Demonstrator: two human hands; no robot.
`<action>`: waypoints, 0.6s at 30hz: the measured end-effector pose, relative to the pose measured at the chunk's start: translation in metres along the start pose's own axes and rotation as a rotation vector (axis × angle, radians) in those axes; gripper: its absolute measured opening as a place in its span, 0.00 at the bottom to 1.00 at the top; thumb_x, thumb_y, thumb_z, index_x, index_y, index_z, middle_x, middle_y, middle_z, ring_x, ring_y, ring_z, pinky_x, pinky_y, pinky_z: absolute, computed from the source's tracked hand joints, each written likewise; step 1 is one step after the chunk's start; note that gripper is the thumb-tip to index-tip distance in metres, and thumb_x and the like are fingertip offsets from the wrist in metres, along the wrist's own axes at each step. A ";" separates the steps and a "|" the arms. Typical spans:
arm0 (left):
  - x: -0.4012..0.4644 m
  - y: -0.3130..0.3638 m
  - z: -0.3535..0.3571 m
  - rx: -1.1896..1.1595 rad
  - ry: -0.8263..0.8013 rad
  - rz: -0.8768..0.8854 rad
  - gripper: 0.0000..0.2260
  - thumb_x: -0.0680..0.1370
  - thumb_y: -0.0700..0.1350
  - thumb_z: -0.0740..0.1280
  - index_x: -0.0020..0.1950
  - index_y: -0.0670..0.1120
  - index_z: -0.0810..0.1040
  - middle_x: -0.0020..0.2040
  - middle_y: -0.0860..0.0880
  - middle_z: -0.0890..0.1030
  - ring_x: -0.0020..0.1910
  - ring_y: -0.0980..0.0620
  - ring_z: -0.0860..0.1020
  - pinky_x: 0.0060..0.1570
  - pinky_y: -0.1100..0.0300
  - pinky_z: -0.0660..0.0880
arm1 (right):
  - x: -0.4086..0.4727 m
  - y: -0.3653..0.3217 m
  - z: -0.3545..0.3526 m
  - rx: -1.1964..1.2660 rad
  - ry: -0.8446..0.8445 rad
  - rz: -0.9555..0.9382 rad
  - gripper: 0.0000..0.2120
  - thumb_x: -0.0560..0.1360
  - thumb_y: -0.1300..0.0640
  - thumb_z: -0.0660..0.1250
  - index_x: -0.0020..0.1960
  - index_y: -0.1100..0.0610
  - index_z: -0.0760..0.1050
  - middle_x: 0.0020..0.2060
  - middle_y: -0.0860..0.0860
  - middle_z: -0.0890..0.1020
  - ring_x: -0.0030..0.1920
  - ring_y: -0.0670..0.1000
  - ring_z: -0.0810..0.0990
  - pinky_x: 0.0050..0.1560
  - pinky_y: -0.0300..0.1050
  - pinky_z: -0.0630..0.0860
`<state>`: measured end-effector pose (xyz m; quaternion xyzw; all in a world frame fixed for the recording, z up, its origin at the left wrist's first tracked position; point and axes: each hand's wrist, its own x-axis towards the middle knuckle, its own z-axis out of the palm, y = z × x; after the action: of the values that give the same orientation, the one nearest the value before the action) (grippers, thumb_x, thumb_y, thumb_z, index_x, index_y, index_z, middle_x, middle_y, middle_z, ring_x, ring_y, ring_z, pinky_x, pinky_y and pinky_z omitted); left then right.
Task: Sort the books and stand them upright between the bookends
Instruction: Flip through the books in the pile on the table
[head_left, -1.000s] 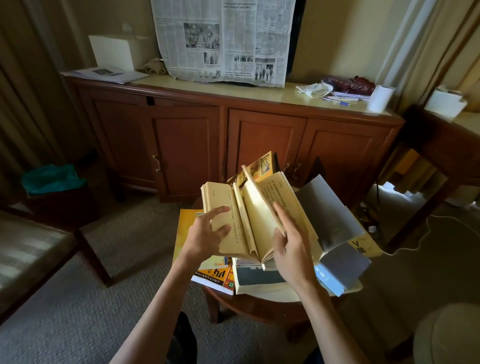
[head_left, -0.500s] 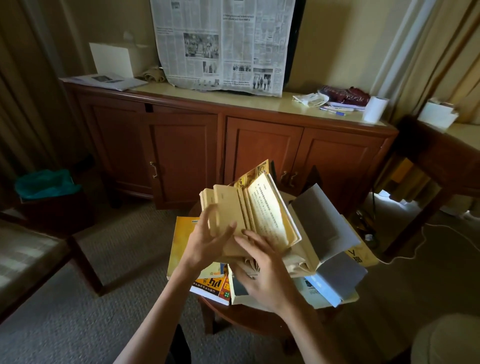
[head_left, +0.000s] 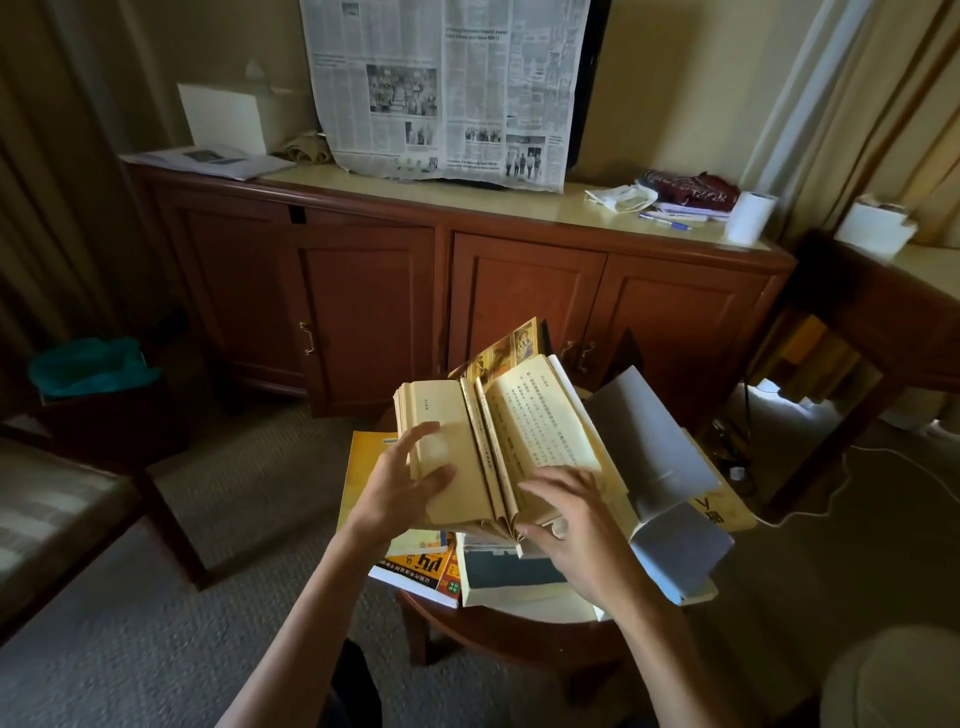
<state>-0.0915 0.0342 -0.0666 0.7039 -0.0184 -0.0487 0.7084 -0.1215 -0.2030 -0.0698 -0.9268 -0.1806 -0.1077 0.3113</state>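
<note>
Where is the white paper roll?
In the head view, the white paper roll stands at the right end of the wooden cabinet top, just right of the blue pen.

Paper, wood and carpet
Matt yellowed paper is seen in the open book; the cabinet is shiny wood; the carpet looks rough.

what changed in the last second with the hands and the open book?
The right hand came down from the right-hand page to the book's lower edge, fingers now curled at the page bottoms. The open book settled flatter. The left hand stays on the left block of pages; the pile of books below is unchanged.
</note>
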 end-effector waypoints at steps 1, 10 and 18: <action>0.001 0.000 0.000 0.006 0.004 -0.005 0.24 0.77 0.39 0.70 0.71 0.50 0.69 0.60 0.43 0.76 0.57 0.42 0.80 0.41 0.45 0.83 | -0.001 0.000 0.003 -0.001 0.017 0.005 0.21 0.73 0.56 0.74 0.65 0.54 0.78 0.64 0.46 0.75 0.67 0.44 0.65 0.66 0.33 0.62; 0.003 0.001 0.003 0.049 -0.001 0.014 0.23 0.77 0.38 0.70 0.70 0.49 0.68 0.58 0.44 0.76 0.55 0.45 0.80 0.39 0.54 0.83 | -0.003 -0.006 0.026 -0.121 0.164 -0.039 0.27 0.72 0.60 0.72 0.70 0.51 0.72 0.67 0.48 0.73 0.70 0.47 0.64 0.69 0.50 0.69; 0.008 -0.003 0.002 0.097 0.026 -0.004 0.24 0.77 0.39 0.71 0.71 0.53 0.68 0.61 0.43 0.75 0.58 0.43 0.79 0.45 0.43 0.83 | 0.000 -0.007 0.039 -0.296 0.239 -0.089 0.29 0.68 0.57 0.76 0.67 0.52 0.74 0.66 0.55 0.74 0.66 0.55 0.71 0.61 0.54 0.76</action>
<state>-0.0837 0.0317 -0.0701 0.7380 -0.0099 -0.0400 0.6735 -0.1203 -0.1737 -0.0969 -0.9341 -0.1656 -0.2559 0.1857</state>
